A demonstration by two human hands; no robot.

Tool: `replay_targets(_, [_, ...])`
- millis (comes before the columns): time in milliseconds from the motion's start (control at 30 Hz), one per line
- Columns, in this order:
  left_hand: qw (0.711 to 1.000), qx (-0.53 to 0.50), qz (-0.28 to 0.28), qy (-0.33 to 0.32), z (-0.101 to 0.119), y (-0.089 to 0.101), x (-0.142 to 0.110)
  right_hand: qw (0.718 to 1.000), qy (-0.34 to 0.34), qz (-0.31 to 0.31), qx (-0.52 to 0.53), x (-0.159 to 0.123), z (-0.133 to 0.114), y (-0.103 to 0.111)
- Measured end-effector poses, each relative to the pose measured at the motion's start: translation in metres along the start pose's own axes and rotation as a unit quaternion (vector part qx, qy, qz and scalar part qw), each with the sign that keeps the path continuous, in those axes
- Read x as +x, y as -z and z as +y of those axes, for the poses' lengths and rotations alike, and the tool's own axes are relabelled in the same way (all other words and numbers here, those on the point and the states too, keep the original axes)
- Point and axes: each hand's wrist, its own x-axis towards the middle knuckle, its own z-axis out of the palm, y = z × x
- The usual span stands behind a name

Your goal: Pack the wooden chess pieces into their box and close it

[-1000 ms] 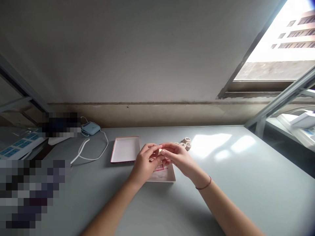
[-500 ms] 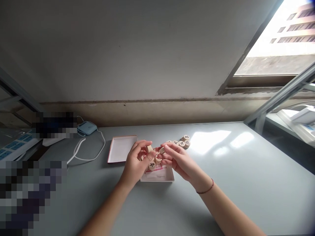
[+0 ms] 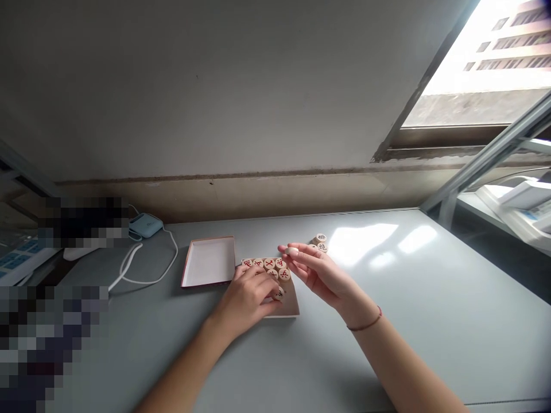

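Round wooden Chinese chess pieces with red characters (image 3: 269, 264) lie in rows in the far part of a shallow box (image 3: 289, 304). My left hand (image 3: 249, 289) reaches palm down over the box's left side. Its thumb and fingers close around a piece with a black character (image 3: 279, 294) in the near part; the hand covers several pieces. Above the box's right edge, my right hand (image 3: 316, 272) pinches another Chinese chess piece (image 3: 291, 251), seen nearly edge-on. Behind that hand, more black-character pieces (image 3: 321, 238) are stacked on the table, partly hidden.
The box lid (image 3: 210, 264) lies open side up left of the box. A light blue device (image 3: 146, 225) with a white cable (image 3: 174, 261) sits at the back left, near a power strip (image 3: 19, 258). A wall (image 3: 258, 195) borders the grey table (image 3: 387, 327).
My left hand has lowered from above the box onto its near part with a piece. My right hand still pinches a piece, slightly higher over the box's right edge. The view has shifted slightly.
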Motion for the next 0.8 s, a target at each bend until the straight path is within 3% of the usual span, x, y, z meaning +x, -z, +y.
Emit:
replay_targets(167, [0.998,0.062,-0.008,-0.021,-0.006,0.001,0.0,0.999,0.008,-0.01,-0.049,-0.001,0.002,-0.001])
replay_targets(300, [0.997,0.077,-0.007,-0.003,-0.007,0.005,0.001,0.98,0.033,-0.039,-0.192,-0.005,0.0,0.001])
replay_targets(500, [0.996,0.087,-0.018,0.021,-0.014,0.008,-0.001,0.891,0.08,-0.095,-0.437,-0.009,0.008,0.004])
replay_targets(800, [0.993,0.081,-0.06,0.062,-0.023,0.007,-0.007,0.791,0.103,-0.02,-0.603,-0.014,0.024,-0.014])
